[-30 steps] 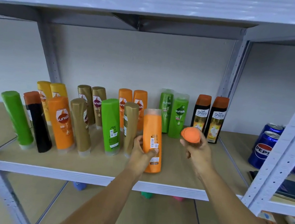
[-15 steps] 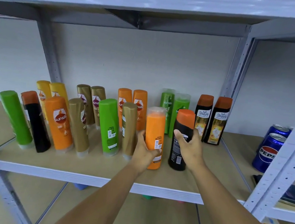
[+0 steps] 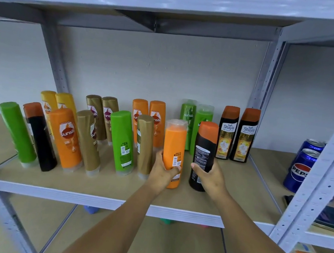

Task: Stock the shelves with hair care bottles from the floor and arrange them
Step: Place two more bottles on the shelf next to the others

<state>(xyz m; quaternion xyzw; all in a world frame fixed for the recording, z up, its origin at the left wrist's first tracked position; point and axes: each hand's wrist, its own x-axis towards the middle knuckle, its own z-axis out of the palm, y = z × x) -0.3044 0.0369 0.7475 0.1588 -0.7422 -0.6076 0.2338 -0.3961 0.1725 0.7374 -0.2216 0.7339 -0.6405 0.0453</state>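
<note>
1. The left hand [image 3: 162,172] grips the orange bottle [image 3: 173,154] and the right hand [image 3: 210,176] grips the black bottle [image 3: 203,157], both standing at centre frame on the shelf [image 3: 113,184].
2. Seat each base flat before letting go.
3. Turn the labels forward and line them up with the front row.

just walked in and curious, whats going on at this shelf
A person is stocking hair care bottles on a shelf. The left hand grips an orange bottle with a clear cap, and the right hand grips a black bottle with an orange cap. Both bottles stand upright near the front of the shelf, at the right end of a front row of Sunsilk bottles. Two Safi Shayla bottles stand behind.
</note>
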